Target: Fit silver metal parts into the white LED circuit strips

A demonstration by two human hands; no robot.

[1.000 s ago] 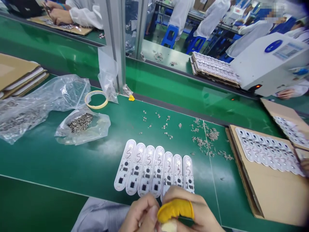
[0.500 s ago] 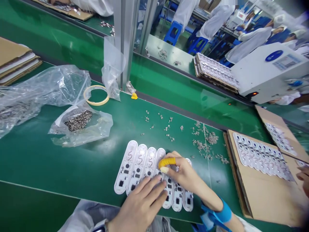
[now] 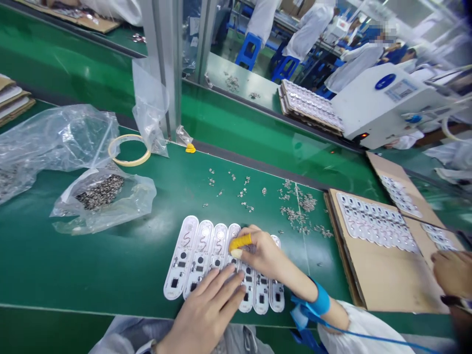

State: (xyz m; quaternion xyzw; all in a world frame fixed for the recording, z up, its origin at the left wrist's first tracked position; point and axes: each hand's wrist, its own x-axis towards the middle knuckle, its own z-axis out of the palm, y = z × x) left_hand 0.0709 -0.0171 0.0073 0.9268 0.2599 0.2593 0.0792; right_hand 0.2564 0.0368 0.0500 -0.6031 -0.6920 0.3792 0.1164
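From where I stand, seven long, white, round-ended plastic cases with circuit boards inside (image 3: 199, 260) lie side by side near the front edge of the green counter (image 3: 110, 265), the row running along that edge, probably so that each one can be reached without stretching. The left hand (image 3: 210, 307) lies palm down over the lower ends of the middle cases, its fingers a little spread and straight; I take it to be steadying them, as nothing seems to be gripped there. The right hand (image 3: 261, 253) bends over the upper part of the middle cases, index and thumb drawn close together at the tips. Whether they pinch something tiny I cannot tell. A yellow rubber finger sleeve (image 3: 241, 242) covers the index finger, perhaps for grip or cleanliness, and a blue wrist strap (image 3: 320, 297) trails a cord, likely against static.

Beyond the row, toward the far edge, small silvery metal pieces (image 3: 308, 202) lie scattered and heaped, presumably loose for easy picking. More sit in a crumpled clear plastic bag (image 3: 142, 199) to the left, which seems to keep them contained. On the right, similar white cases (image 3: 376, 223) rest on brown cardboard sheets (image 3: 387, 280), perhaps to protect them.
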